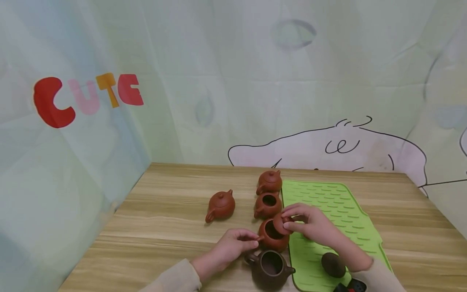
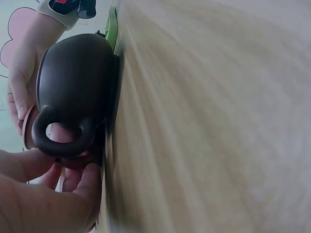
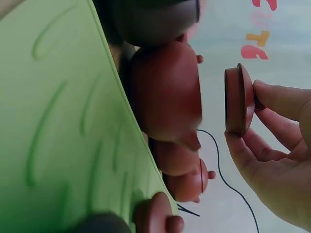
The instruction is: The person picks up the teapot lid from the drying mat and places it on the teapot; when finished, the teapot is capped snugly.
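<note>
My right hand [image 1: 311, 223] pinches a red-brown teapot lid [image 3: 238, 99] by its knob, tilted over an uncovered red-brown teapot [image 1: 275, 242]. In the right wrist view, a gap separates the lid from that pot's rim. On the pot's left side, my left hand [image 1: 231, 246] pinches a small projecting part; whether handle or spout I cannot tell. Just nearer stands an uncovered dark brown teapot [image 1: 270, 275], its looped handle [image 2: 63, 143] close to the left fingers. Beyond the middle pot are another uncovered red-brown teapot [image 1: 268, 207] and a lidded one [image 1: 270, 182].
A lidded red-brown teapot [image 1: 221, 205] stands apart at left on the wooden table [image 1: 153, 227]. Right of the row lies a green ridged mat [image 1: 324, 194], with a dark lid [image 1: 333, 265] and a red-brown lid [image 3: 158, 213] on it. A printed cloth [image 1: 204, 81] hangs behind.
</note>
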Demonstrator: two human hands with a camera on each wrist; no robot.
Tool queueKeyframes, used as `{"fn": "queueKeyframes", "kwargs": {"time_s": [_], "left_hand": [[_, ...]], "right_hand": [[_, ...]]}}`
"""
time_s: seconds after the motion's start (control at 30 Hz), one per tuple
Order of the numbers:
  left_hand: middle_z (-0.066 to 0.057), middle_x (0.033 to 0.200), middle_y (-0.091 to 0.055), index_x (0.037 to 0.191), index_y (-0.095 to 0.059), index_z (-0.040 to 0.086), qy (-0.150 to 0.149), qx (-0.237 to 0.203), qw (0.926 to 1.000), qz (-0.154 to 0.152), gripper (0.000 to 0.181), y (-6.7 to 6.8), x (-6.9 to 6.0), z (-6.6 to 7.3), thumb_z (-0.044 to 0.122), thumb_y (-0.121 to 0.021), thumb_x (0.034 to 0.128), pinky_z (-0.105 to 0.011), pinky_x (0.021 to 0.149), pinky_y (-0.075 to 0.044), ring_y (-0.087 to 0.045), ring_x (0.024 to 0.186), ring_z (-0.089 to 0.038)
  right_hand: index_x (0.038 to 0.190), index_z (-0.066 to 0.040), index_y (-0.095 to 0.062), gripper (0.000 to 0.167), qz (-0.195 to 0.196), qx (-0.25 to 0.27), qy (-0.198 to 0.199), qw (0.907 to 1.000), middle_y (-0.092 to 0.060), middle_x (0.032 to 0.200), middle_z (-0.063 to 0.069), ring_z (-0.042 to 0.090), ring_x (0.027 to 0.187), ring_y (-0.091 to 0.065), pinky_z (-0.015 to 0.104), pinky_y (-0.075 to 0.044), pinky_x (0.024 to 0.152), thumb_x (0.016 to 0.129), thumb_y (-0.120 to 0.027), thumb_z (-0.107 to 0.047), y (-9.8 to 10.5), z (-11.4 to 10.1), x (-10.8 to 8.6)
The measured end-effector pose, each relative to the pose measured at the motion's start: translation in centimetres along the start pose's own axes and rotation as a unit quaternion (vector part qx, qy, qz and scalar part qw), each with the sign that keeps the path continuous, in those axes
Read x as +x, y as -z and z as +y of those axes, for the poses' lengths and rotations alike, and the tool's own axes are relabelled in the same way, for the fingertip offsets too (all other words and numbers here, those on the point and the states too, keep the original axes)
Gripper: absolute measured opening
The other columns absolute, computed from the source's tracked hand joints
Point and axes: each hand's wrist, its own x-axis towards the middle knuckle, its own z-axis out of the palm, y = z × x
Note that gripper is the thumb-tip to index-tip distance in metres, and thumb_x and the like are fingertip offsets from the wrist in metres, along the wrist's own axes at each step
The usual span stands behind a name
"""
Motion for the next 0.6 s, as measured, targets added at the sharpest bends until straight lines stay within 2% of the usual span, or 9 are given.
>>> {"fn": "queueKeyframes", "kwargs": {"time_s": [0.27, 0.5, 0.6], "left_hand": [[-0.010, 0.099, -0.071, 0.104, -0.068, -0.010, 0.004, 0.013, 0.9999, 0.003, 0.023, 0.0, 0.1, 0.0, 0.003, -0.070, 0.0854, -0.022, 0.074, -0.047, -0.057, 0.085, -0.006], [-0.006, 0.097, -0.069, 0.103, -0.068, -0.009, 0.007, 0.025, 0.9997, 0.006, 0.022, 0.0, 0.2, -0.1, 0.004, -0.070, 0.0850, -0.024, 0.075, -0.046, -0.055, 0.085, -0.007], [-0.008, 0.098, -0.070, 0.104, -0.068, -0.009, 0.005, 0.022, 0.9997, 0.005, 0.022, 0.0, 0.2, -0.1, 0.003, -0.070, 0.0854, -0.023, 0.075, -0.047, -0.056, 0.085, -0.007]], "right_hand": [[0.104, -0.006, -0.071, 0.021, -0.006, -0.025, 0.025, 0.9994, -0.064, 0.116, 0.013, 0.027, 0.107, -0.061, 0.031, -0.052, 0.089, 0.088, -0.071, -0.020, -1.4, 0.6, 0.8], [0.104, -0.006, -0.072, 0.022, -0.012, -0.048, 0.037, 0.9981, -0.065, 0.116, 0.013, 0.029, 0.106, -0.061, 0.032, -0.052, 0.085, 0.088, -0.071, -0.021, -1.8, 0.5, 1.0], [0.103, -0.007, -0.072, 0.021, -0.011, -0.053, 0.038, 0.9978, -0.065, 0.116, 0.012, 0.028, 0.105, -0.061, 0.032, -0.053, 0.084, 0.088, -0.071, -0.021, -1.9, 0.5, 1.0]]}}
